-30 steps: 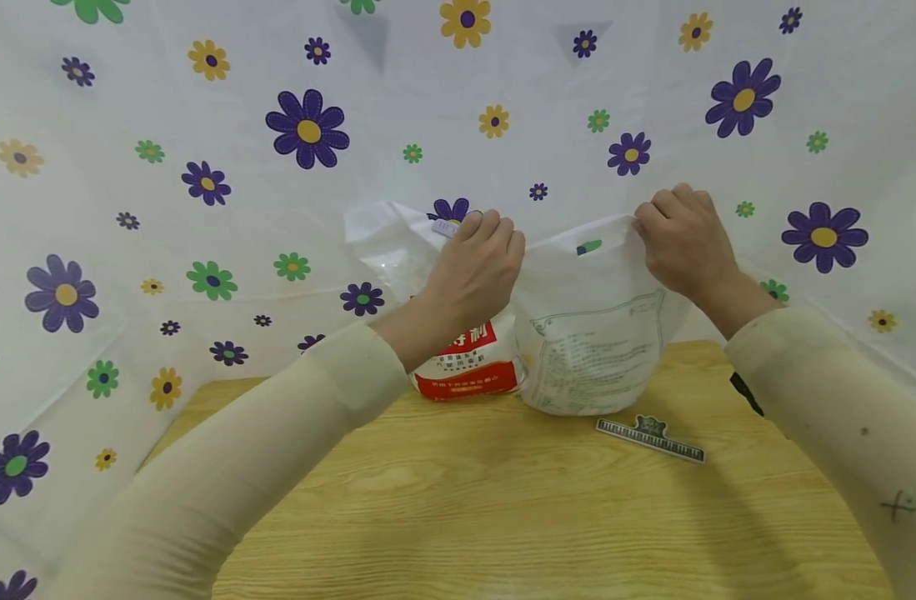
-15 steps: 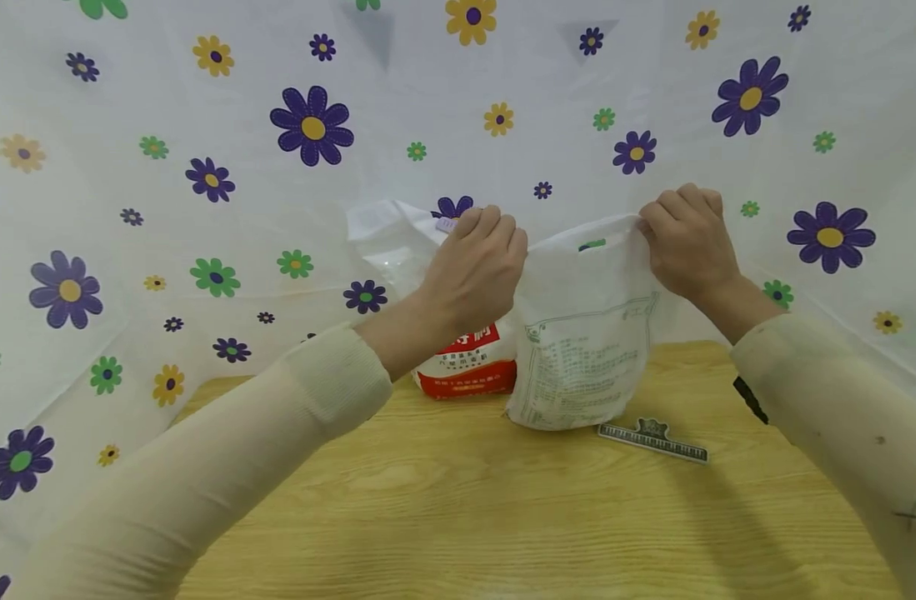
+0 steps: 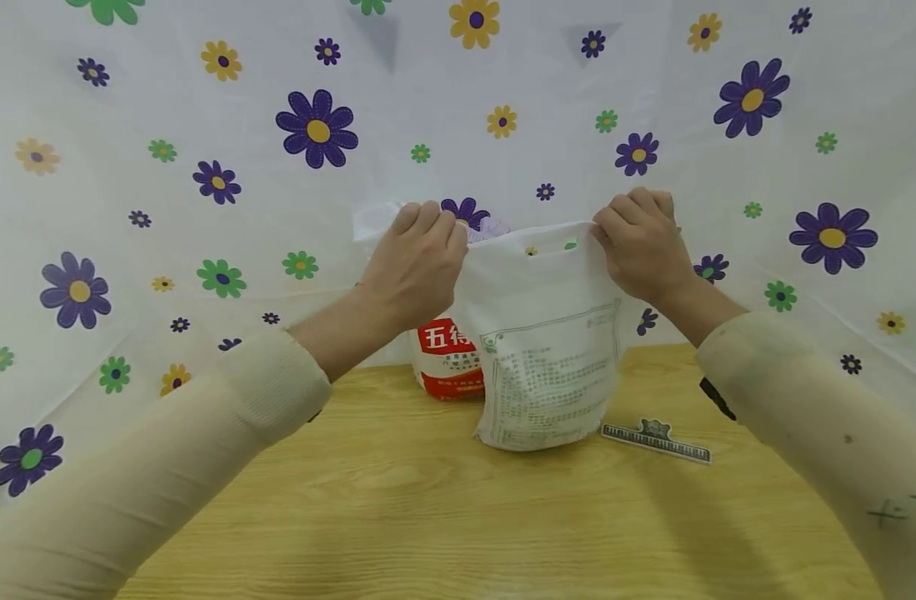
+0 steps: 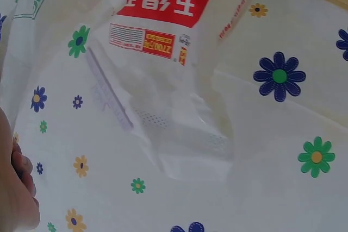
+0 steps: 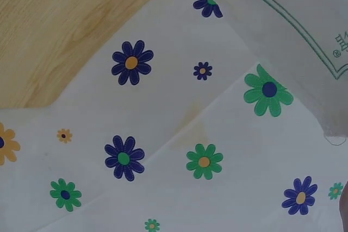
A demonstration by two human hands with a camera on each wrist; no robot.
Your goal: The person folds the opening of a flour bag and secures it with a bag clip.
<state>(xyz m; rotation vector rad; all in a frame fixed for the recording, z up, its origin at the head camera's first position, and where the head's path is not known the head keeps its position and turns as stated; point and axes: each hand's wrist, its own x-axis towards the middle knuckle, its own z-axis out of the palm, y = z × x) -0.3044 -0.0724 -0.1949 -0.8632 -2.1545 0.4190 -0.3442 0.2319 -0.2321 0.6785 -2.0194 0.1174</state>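
Note:
A white bag (image 3: 551,358) with green printed text hangs upright between my two hands, its bottom right at the table top. My left hand (image 3: 422,262) pinches its upper left corner, and my right hand (image 3: 645,246) grips the upper right corner. A handle slot near the top shows the flowered cloth through it. Behind the white bag stands a red-and-white plastic bag (image 3: 444,360) with large characters, partly hidden. In the left wrist view a pale purple clip (image 4: 109,88) lies along that bag's folded edge, with my left hand (image 4: 19,188) at the left side.
On the wooden table (image 3: 397,500), a long clip (image 3: 656,440) with a piano-key pattern and a bear-shaped handle lies just right of the white bag. A white cloth (image 3: 225,108) with printed flowers hangs behind and at the sides.
Both hands have moved left and nearer with the white bag, whose bottom has come forward on the table. It now covers more of the red-and-white bag. The piano-key clip has stayed put.

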